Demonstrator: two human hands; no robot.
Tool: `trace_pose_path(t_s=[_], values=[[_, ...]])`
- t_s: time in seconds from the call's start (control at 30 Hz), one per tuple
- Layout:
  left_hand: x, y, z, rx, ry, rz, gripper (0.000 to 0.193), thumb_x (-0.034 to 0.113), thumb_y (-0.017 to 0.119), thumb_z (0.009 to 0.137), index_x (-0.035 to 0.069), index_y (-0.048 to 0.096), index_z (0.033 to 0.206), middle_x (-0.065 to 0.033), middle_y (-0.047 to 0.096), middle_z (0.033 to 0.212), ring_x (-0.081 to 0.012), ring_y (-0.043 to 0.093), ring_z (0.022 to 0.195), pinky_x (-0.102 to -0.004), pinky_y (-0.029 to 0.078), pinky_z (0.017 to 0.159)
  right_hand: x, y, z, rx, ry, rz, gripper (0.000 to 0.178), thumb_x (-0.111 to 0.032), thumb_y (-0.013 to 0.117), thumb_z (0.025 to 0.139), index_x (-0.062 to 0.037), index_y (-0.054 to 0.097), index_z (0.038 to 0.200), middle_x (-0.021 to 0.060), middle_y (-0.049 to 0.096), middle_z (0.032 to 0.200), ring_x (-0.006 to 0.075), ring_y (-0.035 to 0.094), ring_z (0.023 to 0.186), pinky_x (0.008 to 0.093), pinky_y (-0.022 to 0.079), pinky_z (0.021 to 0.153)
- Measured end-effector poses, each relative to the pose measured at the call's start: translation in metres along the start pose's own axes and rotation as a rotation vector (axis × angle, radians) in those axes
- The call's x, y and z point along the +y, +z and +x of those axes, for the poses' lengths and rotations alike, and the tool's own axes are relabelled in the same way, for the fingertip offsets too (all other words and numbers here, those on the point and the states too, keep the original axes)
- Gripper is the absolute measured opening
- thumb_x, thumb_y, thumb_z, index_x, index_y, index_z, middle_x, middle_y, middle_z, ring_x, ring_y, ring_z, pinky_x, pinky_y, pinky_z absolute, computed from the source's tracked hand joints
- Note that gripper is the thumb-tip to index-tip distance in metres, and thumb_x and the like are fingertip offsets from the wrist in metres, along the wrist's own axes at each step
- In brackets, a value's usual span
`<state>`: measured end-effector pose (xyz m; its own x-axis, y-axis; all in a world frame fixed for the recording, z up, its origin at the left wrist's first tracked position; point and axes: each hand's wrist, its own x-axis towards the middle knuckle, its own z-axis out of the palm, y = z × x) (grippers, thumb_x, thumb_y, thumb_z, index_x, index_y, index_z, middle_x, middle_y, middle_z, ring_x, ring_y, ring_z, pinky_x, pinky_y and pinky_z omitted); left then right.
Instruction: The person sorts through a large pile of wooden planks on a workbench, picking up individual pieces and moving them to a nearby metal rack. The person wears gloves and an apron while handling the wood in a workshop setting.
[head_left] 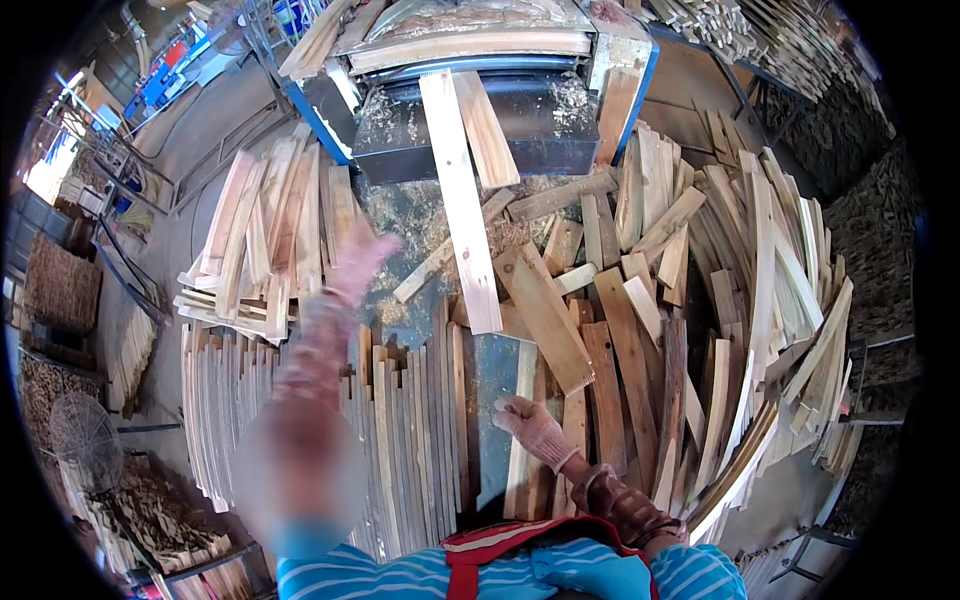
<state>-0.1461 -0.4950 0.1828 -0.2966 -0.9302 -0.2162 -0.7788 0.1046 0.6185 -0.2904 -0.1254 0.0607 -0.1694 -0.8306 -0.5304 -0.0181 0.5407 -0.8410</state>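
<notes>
My left hand (364,262), in a pale glove and blurred by motion, reaches forward beside the left board stack (250,220). Its fingers look stretched out, with nothing seen in them. My right hand (536,430), also gloved, is curled closed near my body, above a pale narrow board (522,385); no board sticks out of it. Ahead, a long pale board (462,210) slants from the machine's black bed (390,135) down toward me. A shorter board (487,135) lies beside it, partly on the bed. A brown board (545,315) lies tilted right of the long one.
A wide blue-sided planer-like machine (470,60) stands ahead, strewn with shavings. Narrow boards (410,450) stand in a close row at front left. Loose boards (630,350) lie crossed on the right, beside a large curved pile (770,260). A round fan (87,440) stands far left.
</notes>
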Motion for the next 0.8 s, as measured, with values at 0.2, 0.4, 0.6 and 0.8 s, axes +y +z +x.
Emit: trace_pose_path(t_s=[0.2,0.4,0.6,0.8], values=[[-0.061,0.195,0.026,0.082,-0.229,-0.738,0.059,0.006,0.073,0.087,-0.004,0.048,0.139,-0.0115,0.067,0.11,-0.0231,0.068,0.092,-0.0386,0.056,0.067,-0.033,-0.016,-0.005,-0.047,-0.076,-0.088,0.048,-0.032,0.068,0.098,-0.0012,0.062,0.134,0.0189,0.073,0.113,0.0261,0.07,0.107,0.0337,0.052,0.096],[-0.051,0.12,-0.043,0.12,-0.157,-1.178,0.024,0.013,0.067,0.097,-0.002,0.066,0.115,-0.01,0.07,0.094,-0.0212,0.07,0.076,-0.0317,0.061,0.061,-0.008,-0.044,0.013,0.061,-0.077,0.272,0.04,-0.023,0.068,0.099,0.0058,0.064,0.126,0.0128,0.074,0.111,0.018,0.069,0.102,0.0307,0.053,0.094],[-0.133,-0.036,-0.074,0.515,-0.271,-0.471,0.052,0.04,0.063,0.099,0.004,0.06,0.137,-0.0161,0.07,0.108,-0.0254,0.07,0.095,-0.0346,0.058,0.072,-0.02,-0.05,0.007,0.034,-0.087,0.398,0.037,-0.021,0.066,0.101,0.0066,0.063,0.126,0.0111,0.073,0.103,0.0182,0.07,0.095,0.0314,0.057,0.087],[-0.167,-0.22,-0.039,0.912,-0.194,0.817,0.064,0.041,0.066,0.096,0.009,0.051,0.149,-0.0151,0.062,0.14,-0.0331,0.058,0.129,-0.0423,0.045,0.111,-0.02,-0.052,-0.024,0.107,-0.01,0.54,0.036,-0.018,0.064,0.101,0.0061,0.062,0.128,0.0101,0.072,0.103,0.0184,0.071,0.095,0.032,0.057,0.089]])
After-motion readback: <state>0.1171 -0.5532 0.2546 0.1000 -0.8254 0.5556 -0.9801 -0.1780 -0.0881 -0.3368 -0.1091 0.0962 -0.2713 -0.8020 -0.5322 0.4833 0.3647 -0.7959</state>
